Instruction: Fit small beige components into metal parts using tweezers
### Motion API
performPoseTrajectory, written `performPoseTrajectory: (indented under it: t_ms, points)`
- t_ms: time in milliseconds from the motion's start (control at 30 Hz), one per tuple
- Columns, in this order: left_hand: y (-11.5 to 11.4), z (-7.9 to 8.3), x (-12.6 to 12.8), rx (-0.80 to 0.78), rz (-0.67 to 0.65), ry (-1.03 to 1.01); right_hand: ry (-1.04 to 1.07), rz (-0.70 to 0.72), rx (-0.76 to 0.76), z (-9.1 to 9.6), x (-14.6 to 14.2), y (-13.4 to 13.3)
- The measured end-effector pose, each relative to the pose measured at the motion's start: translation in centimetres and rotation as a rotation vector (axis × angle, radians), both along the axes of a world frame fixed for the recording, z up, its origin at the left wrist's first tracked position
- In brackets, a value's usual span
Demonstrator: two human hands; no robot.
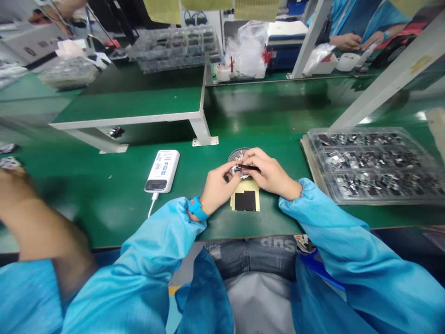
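Observation:
My left hand [218, 186] pinches a small metal part [238, 170] at its fingertips. My right hand [271, 174] grips a thin black tool [247, 167], tweezers by the look of it, whose tip touches that part. Both hands hover over a yellow sheet with black squares [245, 198] lying on the green bench. Just behind the fingers a small round dish [237, 154] of tiny pieces is half hidden. A blue strap [196, 208] wraps my left wrist.
A white power bank [162, 170] with a cable lies to the left. Clear trays of small parts [371, 164] sit at the right. A raised white-edged shelf [132, 111] stands behind. Another person's arm [38, 227] reaches in at the left; more people work at the far back.

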State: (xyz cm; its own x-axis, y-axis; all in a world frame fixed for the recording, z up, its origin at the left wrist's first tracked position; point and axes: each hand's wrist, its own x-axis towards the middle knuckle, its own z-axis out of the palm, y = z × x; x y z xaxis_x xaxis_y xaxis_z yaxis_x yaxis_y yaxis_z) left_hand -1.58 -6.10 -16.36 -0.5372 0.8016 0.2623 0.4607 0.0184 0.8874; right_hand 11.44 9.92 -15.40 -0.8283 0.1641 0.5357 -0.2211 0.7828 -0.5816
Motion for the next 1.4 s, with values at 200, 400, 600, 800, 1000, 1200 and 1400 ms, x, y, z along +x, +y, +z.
performPoseTrajectory:
  t_ms: [200, 400, 600, 800, 1000, 1200, 1400]
  points:
    - [0.0, -0.6, -0.6, 0.005, 0.012, -0.055, -0.047, -0.233, -0.072, -0.2, -0.1, 2.7]
    - [-0.2, -0.8, -1.6, -0.009, 0.048, 0.110, -0.057, -0.378, -0.109, -0.4, 0.1, 3.9]
    - [1.5, 0.3, -3.0, -0.074, 0.046, 0.297, -0.036, -0.425, -0.196, -0.8, -0.5, 2.8]
    - [10.8, 2.2, -7.8, -0.279, 0.082, 0.241, -0.010, -0.434, -0.256, -1.3, -0.8, 2.7]
    - [12.4, 0.1, -9.7, -0.246, 0.251, 0.330, -0.043, -0.423, -0.284, -1.1, -0.9, 2.5]
    - [11.5, -2.0, -10.7, -0.205, 0.146, 0.400, -0.094, -0.428, -0.299, -1.5, -1.1, 2.3]
    - [12.5, -2.4, -11.6, -0.180, -0.010, 0.472, -0.089, -0.446, -0.318, -1.5, -1.3, 2.5]
